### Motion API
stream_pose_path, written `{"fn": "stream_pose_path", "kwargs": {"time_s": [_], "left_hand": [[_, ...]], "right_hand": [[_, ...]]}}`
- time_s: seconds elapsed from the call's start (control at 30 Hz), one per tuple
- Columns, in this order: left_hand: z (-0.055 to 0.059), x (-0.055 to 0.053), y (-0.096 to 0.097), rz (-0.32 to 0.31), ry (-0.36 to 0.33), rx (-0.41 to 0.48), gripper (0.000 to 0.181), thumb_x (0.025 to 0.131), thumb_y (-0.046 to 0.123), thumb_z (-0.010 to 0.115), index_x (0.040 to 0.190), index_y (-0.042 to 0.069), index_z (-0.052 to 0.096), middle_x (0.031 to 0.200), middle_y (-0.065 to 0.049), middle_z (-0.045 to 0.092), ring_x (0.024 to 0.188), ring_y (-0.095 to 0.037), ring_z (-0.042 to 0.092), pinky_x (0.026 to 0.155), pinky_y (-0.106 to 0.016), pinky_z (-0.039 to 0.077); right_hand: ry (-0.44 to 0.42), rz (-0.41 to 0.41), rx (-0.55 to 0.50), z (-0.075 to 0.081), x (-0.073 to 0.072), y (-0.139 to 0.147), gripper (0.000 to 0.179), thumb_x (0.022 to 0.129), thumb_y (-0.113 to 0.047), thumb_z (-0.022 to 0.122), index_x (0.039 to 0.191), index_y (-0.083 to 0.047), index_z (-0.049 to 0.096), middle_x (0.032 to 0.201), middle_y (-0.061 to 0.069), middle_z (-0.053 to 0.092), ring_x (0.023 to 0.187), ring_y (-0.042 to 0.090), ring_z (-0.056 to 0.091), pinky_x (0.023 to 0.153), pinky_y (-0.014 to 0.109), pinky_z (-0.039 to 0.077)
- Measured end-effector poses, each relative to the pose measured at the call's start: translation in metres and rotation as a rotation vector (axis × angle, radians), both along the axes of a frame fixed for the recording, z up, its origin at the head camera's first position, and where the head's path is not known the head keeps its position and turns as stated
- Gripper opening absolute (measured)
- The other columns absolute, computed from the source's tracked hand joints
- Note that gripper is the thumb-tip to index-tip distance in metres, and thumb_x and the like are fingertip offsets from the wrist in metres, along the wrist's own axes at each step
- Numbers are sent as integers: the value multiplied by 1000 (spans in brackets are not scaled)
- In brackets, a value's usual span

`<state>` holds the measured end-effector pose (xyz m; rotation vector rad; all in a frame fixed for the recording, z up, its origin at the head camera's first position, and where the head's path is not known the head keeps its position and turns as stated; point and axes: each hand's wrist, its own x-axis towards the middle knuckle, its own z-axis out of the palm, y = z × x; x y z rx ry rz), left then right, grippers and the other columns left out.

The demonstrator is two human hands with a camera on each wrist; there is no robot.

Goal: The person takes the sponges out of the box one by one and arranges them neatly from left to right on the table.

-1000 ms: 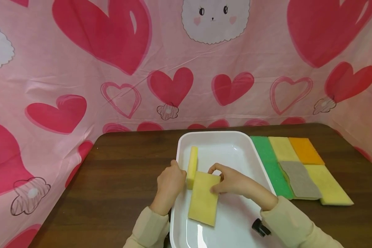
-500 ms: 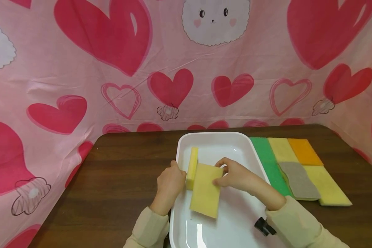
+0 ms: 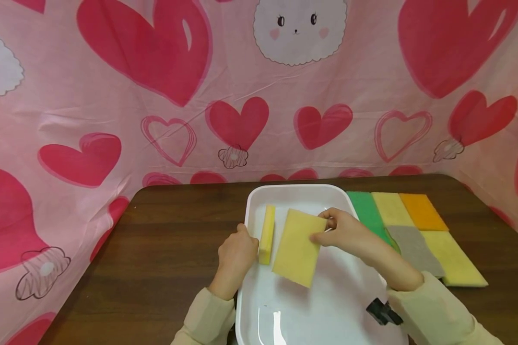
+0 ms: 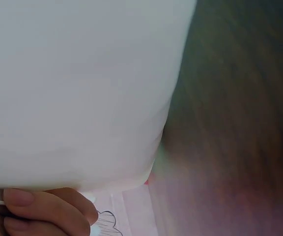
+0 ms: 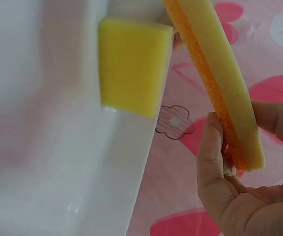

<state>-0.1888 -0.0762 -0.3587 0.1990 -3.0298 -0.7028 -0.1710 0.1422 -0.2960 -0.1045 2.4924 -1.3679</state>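
My right hand (image 3: 349, 235) pinches a yellow sponge (image 3: 300, 247) by its right edge and holds it tilted over the white tray (image 3: 328, 297). The right wrist view shows an orange scouring layer on one side of this sponge (image 5: 230, 88), between thumb and fingers. Another yellow sponge (image 3: 267, 235) stands on its long edge inside the tray, against the left wall. At that wall my left hand (image 3: 236, 256) grips the tray's rim; the left wrist view has its curled fingers (image 4: 50, 211) there.
Right of the tray lie several flat pads side by side: green (image 3: 362, 208), pale yellow (image 3: 393, 209), orange (image 3: 424, 212), grey (image 3: 416, 249) and a second yellow one (image 3: 453, 258). The dark wooden table (image 3: 172, 239) ends at a pink heart-print cloth (image 3: 259, 143).
My right hand has lifted the held sponge and carried it right and away from me, off the standing sponge. My left hand has stayed at the tray's rim.
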Motion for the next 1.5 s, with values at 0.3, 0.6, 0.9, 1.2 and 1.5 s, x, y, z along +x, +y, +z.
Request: {"fn": "stream_pose_path", "kwargs": {"time_s": [0.3,0.6,0.9,1.2,1.5], "left_hand": [[0,0,0,1,-1,8,20,85,16,52,96,-2,51,77,-21,66,67,-32,62,61,-46,47],[-1,-1,0,-4,-23,7,23,87,17,52,100,-2,51,76,-19,64,64,-29,59,60,-44,46],[-1,-2,0,-2,-19,12,22,88,17,52,98,-2,51,75,-19,63,64,-29,59,60,-44,47],[0,0,0,-1,-31,13,23,89,18,53,100,-2,51,75,-17,62,63,-28,58,60,-44,47],[1,1,1,5,-15,8,21,87,15,52,97,-3,50,75,-18,62,63,-28,59,59,-43,47]], "right_hand": [[-1,-21,-28,7,1,24,55,90,-30,63,130,1,41,101,9,66,85,16,60,89,43,50],[61,-28,1,10,6,56,58,97,-37,51,139,-1,36,110,11,61,92,17,61,90,43,48],[99,-22,64,5,13,96,60,101,-33,40,145,4,25,120,16,52,88,6,58,79,24,48],[42,-50,161,0,24,130,66,102,-36,39,144,11,22,125,20,52,99,15,61,82,38,49],[-27,-99,231,-5,36,161,79,101,-42,37,144,16,6,141,41,23,109,40,52,84,56,43]]}}
